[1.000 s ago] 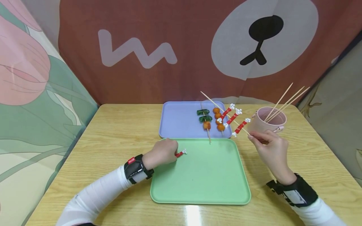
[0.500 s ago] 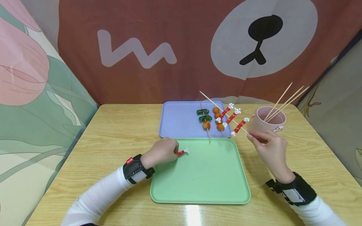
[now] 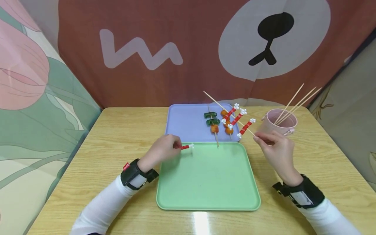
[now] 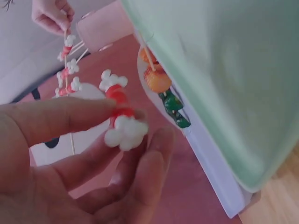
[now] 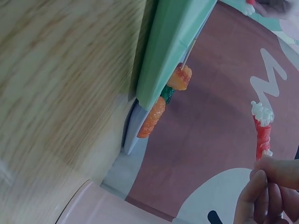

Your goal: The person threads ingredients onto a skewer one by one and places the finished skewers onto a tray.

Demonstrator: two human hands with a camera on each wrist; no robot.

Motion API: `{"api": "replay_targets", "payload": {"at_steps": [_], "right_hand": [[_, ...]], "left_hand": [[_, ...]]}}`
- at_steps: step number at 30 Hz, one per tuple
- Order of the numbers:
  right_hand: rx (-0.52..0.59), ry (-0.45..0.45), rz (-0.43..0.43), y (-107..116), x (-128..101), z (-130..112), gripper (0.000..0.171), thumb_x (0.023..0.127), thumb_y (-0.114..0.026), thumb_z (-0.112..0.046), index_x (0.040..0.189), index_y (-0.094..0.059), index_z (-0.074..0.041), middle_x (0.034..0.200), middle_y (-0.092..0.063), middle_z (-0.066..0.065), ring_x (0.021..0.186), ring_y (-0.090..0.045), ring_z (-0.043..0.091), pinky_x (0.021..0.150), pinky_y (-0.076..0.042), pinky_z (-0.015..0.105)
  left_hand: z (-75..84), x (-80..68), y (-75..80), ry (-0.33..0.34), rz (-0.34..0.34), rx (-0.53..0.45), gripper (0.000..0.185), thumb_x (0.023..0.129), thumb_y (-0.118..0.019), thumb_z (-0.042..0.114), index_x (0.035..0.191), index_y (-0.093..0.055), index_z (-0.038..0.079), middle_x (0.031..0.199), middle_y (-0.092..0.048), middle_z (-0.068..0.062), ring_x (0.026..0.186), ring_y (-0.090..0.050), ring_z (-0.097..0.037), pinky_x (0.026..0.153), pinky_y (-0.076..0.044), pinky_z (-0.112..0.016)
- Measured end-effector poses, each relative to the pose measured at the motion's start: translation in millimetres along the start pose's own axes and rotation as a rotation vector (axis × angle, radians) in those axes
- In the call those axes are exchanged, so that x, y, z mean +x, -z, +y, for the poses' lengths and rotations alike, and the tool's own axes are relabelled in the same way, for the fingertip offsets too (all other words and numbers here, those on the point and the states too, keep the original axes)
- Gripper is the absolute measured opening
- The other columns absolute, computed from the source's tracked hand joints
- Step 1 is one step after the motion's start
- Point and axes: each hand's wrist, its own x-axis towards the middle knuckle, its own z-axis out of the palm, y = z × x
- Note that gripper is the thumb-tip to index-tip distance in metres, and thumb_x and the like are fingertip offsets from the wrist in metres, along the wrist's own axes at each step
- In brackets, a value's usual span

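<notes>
No writing could be read anywhere; the small red tag on the left wrist strap [image 3: 127, 166] bore white marks too small to make out.

The left hand [image 3: 163, 150] pinched a red toy bone [image 3: 186, 147] with white knobbed ends between thumb and fingertips (the left wrist view showed the fingers [image 4: 70, 116] curled round it). A second before, that hand had rested low on the near-left part of the green tray [image 3: 205, 192]; it had since lifted, so the bone hung over the tray's far-left edge.

The right hand [image 3: 277, 150] gripped a bamboo skewer [image 3: 218, 104] carrying three more red bones, seemingly between thumb and forefinger, and had drifted slightly up and left. Behind lay the purple tray [image 3: 185, 125] with two loaded skewers, and a pink cup [image 3: 277, 125] holding spare sticks.
</notes>
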Motion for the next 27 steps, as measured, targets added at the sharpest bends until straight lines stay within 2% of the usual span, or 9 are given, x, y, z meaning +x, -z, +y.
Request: {"api": "replay_targets", "payload": {"at_steps": [7,14,18,21,27], "right_hand": [[0.004,-0.03,-0.016,-0.9,1.4,-2.0,0.012,0.074,-0.079,-0.003,0.085,-0.075,0.001,0.071,-0.066,0.011,0.066,-0.044,-0.024,0.056,-0.037,0.0],[0.018,-0.009,-0.004,-2.3,4.1,-6.2,0.013,0.073,-0.08,-0.003,0.084,-0.075,0.001,0.07,-0.066,0.011,0.063,-0.043,-0.019,0.051,-0.034,0.007],[0.04,0.006,-0.003,-5.2,6.6,-9.7,0.012,0.072,-0.08,-0.002,0.084,-0.076,0.001,0.069,-0.066,0.01,0.062,-0.044,-0.017,0.051,-0.035,0.006],[0.064,0.016,-0.006,-8.1,8.0,-12.9,0.012,0.072,-0.079,-0.001,0.083,-0.076,0.001,0.069,-0.066,0.009,0.061,-0.046,-0.015,0.052,-0.037,0.004],[0.116,0.028,-0.018,-14.7,10.9,-22.7,0.012,0.073,-0.079,0.001,0.084,-0.076,0.001,0.07,-0.066,0.009,0.064,-0.048,-0.01,0.054,-0.038,0.004]], "left_hand": [[-4.1,2.5,9.1,-0.007,0.147,-0.14,0.007,0.086,-0.065,0.009,0.09,-0.07,0.006,0.083,-0.067,-0.005,0.075,-0.06,-0.018,0.062,-0.049,-0.026],[-1.6,6.7,19.9,-0.008,0.36,-0.244,0.009,0.083,-0.07,0.01,0.09,-0.068,0.004,0.085,-0.067,-0.009,0.079,-0.061,-0.023,0.069,-0.051,-0.032],[-1.9,10.4,25.6,-0.023,0.472,-0.29,0.014,0.083,-0.07,0.01,0.092,-0.067,0.0,0.087,-0.066,-0.012,0.08,-0.06,-0.025,0.072,-0.05,-0.035],[-2.5,14.3,28.9,-0.019,0.526,-0.324,0.016,0.083,-0.069,0.011,0.094,-0.067,-0.001,0.088,-0.066,-0.014,0.081,-0.062,-0.026,0.072,-0.05,-0.034],[-3.0,23.0,35.6,-0.002,0.609,-0.4,0.018,0.084,-0.071,0.016,0.095,-0.067,0.002,0.087,-0.069,-0.011,0.075,-0.065,-0.021,0.064,-0.052,-0.024]]}}
